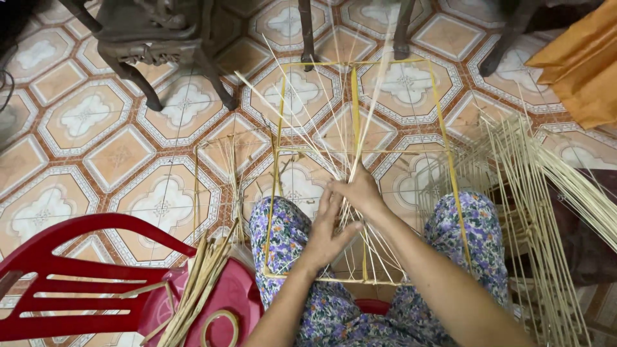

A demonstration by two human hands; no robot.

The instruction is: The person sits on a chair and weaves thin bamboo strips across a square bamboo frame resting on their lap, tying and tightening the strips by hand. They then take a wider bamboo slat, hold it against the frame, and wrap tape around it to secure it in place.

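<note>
Upright, bamboo strips (334, 138) fanning away, pinched by right hand (360, 191), left hand (326, 232) open.

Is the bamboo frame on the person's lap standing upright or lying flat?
Roughly upright, tilted: the bamboo frame has its bottom bar on the lap and its top bar out over the floor tiles, steadied by both hands among its thin sticks.

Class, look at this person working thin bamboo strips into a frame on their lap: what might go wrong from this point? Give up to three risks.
1. The loose strips fan out unsecured above the right hand, so they may slip out of place or snap.
2. The left hand presses among thin strips; splinters or cuts seem possible.
3. The frame rests only on the knees and may tilt or slide off.
</note>
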